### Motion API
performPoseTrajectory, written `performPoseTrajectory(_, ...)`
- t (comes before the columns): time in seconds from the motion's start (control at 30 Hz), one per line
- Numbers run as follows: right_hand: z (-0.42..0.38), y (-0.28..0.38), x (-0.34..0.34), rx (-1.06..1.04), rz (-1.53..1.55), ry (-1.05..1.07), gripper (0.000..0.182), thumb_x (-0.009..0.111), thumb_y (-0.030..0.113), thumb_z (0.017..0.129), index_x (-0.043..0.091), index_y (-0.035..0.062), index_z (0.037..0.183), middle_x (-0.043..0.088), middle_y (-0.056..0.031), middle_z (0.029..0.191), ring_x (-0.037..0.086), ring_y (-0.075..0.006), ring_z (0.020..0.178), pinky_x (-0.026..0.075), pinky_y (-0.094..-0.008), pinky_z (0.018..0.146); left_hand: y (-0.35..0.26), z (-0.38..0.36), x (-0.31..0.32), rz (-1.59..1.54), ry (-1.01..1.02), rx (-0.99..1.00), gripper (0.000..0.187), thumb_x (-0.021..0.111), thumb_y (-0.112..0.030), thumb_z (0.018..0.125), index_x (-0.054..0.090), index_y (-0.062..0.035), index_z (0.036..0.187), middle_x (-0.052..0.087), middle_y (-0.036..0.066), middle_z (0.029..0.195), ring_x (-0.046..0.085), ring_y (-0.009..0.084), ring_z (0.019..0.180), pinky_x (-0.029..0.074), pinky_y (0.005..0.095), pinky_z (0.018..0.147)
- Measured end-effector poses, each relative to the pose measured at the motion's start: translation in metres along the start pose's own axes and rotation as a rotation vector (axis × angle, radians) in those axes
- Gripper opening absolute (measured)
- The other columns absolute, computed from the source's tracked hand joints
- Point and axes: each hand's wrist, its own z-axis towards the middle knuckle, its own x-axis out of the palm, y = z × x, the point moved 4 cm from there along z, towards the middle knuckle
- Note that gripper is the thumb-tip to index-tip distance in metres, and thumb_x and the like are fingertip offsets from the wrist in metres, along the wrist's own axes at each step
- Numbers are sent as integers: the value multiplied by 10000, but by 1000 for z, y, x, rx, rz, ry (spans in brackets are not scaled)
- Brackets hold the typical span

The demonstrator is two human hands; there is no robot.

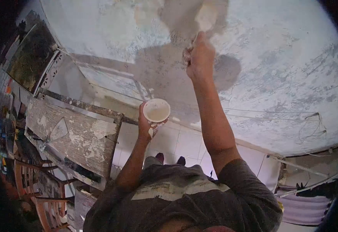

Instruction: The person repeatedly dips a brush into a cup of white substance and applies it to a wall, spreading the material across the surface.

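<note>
My left hand is wrapped round a white bowl, with pale paste inside it and white smears on the fingers. Raised against the wall, my right hand is closed round the handle of a putty knife. Its broad pale blade lies close to the wall; whether it touches cannot be made out. The wall surface is patchy white and grey, and my arm's shadow falls across it.
On the left stands a paint-spattered board or table, with wooden chairs below it. Pale floor tiles lie under my feet. A loose wire hangs on the wall, and striped purple cloth is at lower right.
</note>
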Motion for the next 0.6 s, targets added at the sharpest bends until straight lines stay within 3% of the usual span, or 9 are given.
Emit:
performPoseTrajectory(0.03, 0, 4, 4, -162, -65, -9, 266, 436, 306, 974, 464, 90, 822, 424, -9, 616, 382, -122, 439, 291, -273, 365, -1, 3, 3, -142, -27, -114, 567, 644, -83, 814, 333, -98, 1287, 488, 148, 1214, 565, 278, 1067, 564, 411, 805)
performPoseTrajectory(0.17, 34, -76, -47, -46, -188, -104, 277, 444, 314, 965, 476, 104, 788, 399, 4, 578, 366, -117, 410, 285, -271, 358, -9, 7, 14, -311, -211, -291, 396, 513, -164, 915, 349, -89, 1269, 499, 165, 1201, 613, 291, 980, 580, 392, 752)
performPoseTrajectory(0.2, 29, -101, -66, -1, -294, -125, 249, 446, 290, 967, 515, 67, 879, 438, 2, 620, 392, -113, 452, 308, -269, 391, -7, 11, 9, -309, -230, -300, 396, 513, -164, 915, 349, -89, 1269, 499, 165, 1201, 613, 291, 980, 580, 392, 752)
performPoseTrajectory(0.27, 14, -142, -103, 75, -408, -138, 273, 458, 284, 962, 553, 28, 973, 470, 4, 643, 414, -108, 483, 326, -270, 417, -2, 24, 8, -310, -27, -170, 536, 606, 15, 816, 326, -98, 1259, 464, 161, 1224, 573, 318, 1056, 567, 454, 807)
performPoseTrajectory(0.37, -11, -191, -162, 368, -342, -182, 320, 490, 331, 942, 565, 23, 974, 441, 5, 578, 397, -112, 435, 304, -278, 391, 5, 36, 7, 93, -58, 34, 576, 626, 39, 794, 320, -84, 1267, 481, 165, 1209, 571, 291, 1062, 578, 436, 784)
performPoseTrajectory(0.43, -28, -179, -180, 408, -432, -163, 317, 502, 336, 934, 577, 28, 946, 452, -7, 576, 395, -117, 420, 301, -284, 382, -2, 42, 6, 250, -93, 120, 590, 638, 43, 784, 322, -78, 1268, 489, 167, 1201, 570, 276, 1065, 582, 418, 782)
performPoseTrajectory(0.5, -42, -151, -194, 397, -645, -96, 322, 520, 364, 925, 586, 51, 889, 437, 7, 566, 372, -100, 403, 263, -265, 358, 4, 48, 7, -447, -81, -184, 690, 738, 21, 702, 339, -61, 1260, 507, 158, 1195, 579, 262, 1049, 573, 372, 791)
performPoseTrajectory(0.53, -47, -129, -196, 349, -768, -43, 330, 526, 388, 924, 583, 69, 859, 411, 32, 559, 353, -77, 403, 229, -240, 341, 10, 49, 6, -446, -84, -188, 690, 738, 21, 702, 339, -61, 1260, 507, 158, 1195, 579, 262, 1049, 573, 372, 791)
performPoseTrajectory(0.6, -47, -87, -206, 133, -1018, 104, 333, 540, 363, 922, 613, 45, 857, 419, 34, 559, 340, -65, 420, 233, -236, 369, 13, 49, 4, 358, -81, 139, 514, 604, -35, 838, 346, -91, 1278, 519, 153, 1185, 603, 287, 998, 578, 414, 755)
